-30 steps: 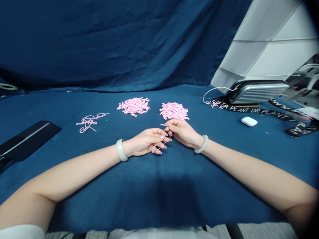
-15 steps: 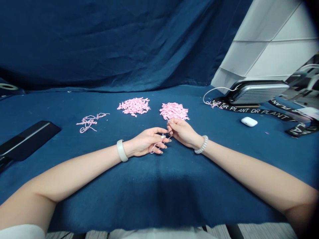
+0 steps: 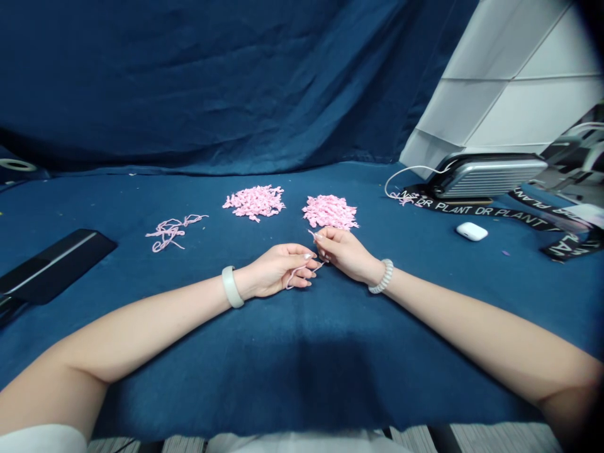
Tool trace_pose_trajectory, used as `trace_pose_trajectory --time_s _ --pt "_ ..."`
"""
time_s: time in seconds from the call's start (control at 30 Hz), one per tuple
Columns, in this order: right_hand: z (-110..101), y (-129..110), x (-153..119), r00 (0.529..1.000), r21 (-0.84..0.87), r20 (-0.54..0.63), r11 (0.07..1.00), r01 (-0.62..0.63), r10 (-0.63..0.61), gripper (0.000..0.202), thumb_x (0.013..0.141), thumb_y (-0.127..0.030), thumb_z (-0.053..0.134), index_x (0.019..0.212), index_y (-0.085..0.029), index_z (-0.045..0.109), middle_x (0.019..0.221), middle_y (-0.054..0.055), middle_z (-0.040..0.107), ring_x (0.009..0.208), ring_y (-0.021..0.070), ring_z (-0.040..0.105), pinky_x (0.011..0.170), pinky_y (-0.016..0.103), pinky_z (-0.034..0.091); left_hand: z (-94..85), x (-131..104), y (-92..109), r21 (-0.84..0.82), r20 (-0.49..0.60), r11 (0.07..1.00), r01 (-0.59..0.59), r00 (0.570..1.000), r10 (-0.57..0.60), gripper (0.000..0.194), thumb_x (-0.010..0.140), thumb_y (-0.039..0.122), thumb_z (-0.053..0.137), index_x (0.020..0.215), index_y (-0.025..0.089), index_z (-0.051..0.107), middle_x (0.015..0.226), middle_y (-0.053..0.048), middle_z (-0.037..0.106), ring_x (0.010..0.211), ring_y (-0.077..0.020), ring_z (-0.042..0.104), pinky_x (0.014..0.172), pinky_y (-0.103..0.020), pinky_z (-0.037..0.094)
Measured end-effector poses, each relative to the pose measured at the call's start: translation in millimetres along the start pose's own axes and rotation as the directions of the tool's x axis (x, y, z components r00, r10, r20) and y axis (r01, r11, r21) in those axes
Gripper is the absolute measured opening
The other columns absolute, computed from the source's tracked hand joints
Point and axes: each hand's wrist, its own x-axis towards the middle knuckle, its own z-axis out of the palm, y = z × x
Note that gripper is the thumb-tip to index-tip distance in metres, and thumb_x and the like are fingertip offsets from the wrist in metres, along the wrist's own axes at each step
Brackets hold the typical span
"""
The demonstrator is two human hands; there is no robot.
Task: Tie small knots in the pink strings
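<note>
A thin pink strand of yarn [image 3: 293,274] runs between my two hands at the middle of the table. My left hand [image 3: 283,269] pinches it between thumb and forefinger, and a loop droops over the lower fingers. Close beside it, my right hand [image 3: 342,250] is closed on the same strand, with a short end poking out past the fingertips. Just beyond the right hand lies a pile of small pink knotted yarn pieces [image 3: 330,211]. A second pink pile [image 3: 253,202] sits to its left. Loose pink yarn [image 3: 168,233] lies tangled farther left.
At left is a black flat stand [image 3: 56,264]. On the right are a silver ribbed case [image 3: 495,176] with a white cable, a black lettered strap [image 3: 472,209] and a small white earbud case [image 3: 472,231]. A dark blue cloth [image 3: 212,82] hangs behind.
Both hands stay close together with small finger movements. The left thumb and forefinger have drawn together on the yarn, and a strand end now shows past the right fingertips.
</note>
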Motion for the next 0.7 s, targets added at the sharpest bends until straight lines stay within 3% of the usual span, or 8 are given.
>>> trace_pose_trajectory --time_s 0.17,0.33,0.53,0.6,0.7 --pt "2.2 -1.2 -1.7 0.999 -0.097 -0.026 0.995 0.020 -0.023 0.031 0.077 -0.042 0.060 0.066 -0.015 0.050 0.053 -0.004 0.043 0.049 0.0065 0.037 0.048 0.023 0.028 0.8 1.5 -1.0 -0.068 -0.074 0.992 -0.108 0.992 0.102 0.015 0.077 0.017 0.059 0.089 0.012 0.052 0.087 -0.004 0.062 0.061 -0.0045 0.060 0.054 -0.017 0.054" --pt "2.1 -0.2 -0.9 0.999 -0.068 -0.026 0.997 0.026 -0.028 0.032 0.077 -0.042 0.060 0.066 -0.015 0.048 0.051 -0.005 0.042 0.047 0.0059 0.036 0.047 0.022 0.027 1.1 2.8 -1.4 -0.072 -0.142 0.989 -0.132 0.982 0.121 0.014 0.079 0.020 0.057 0.088 0.012 0.050 0.083 -0.004 0.062 0.057 -0.0038 0.058 0.051 -0.016 0.052" --pt "2.3 0.9 0.6 0.999 0.018 -0.041 1.000 0.023 -0.022 0.030 0.077 -0.040 0.060 0.067 -0.016 0.045 0.049 -0.006 0.041 0.044 0.0051 0.036 0.045 0.021 0.027 3.3 0.3 -1.7 -0.093 -0.122 0.984 -0.150 0.983 0.138 0.049 0.074 0.013 0.062 0.120 0.019 0.043 0.092 -0.005 0.063 0.065 -0.0053 0.061 0.061 -0.018 0.055" --pt "2.3 0.9 0.9 0.999 0.034 -0.046 0.999 0.022 -0.021 0.029 0.077 -0.038 0.060 0.068 -0.016 0.045 0.049 -0.006 0.042 0.044 0.0049 0.036 0.045 0.021 0.027 3.6 0.2 -2.1 -0.104 -0.131 0.983 -0.151 0.982 0.137 0.047 0.075 0.012 0.061 0.119 0.018 0.044 0.095 -0.006 0.063 0.067 -0.0063 0.062 0.063 -0.019 0.055" --pt "1.6 1.0 1.0 0.999 0.031 -0.048 0.999 0.024 -0.022 0.028 0.077 -0.038 0.059 0.068 -0.016 0.045 0.050 -0.006 0.043 0.044 0.0048 0.036 0.045 0.020 0.028 3.2 1.1 -2.9 -0.101 -0.126 0.985 -0.138 0.984 0.125 0.029 0.077 0.011 0.058 0.105 0.014 0.051 0.099 -0.007 0.062 0.072 -0.0076 0.063 0.064 -0.020 0.055"
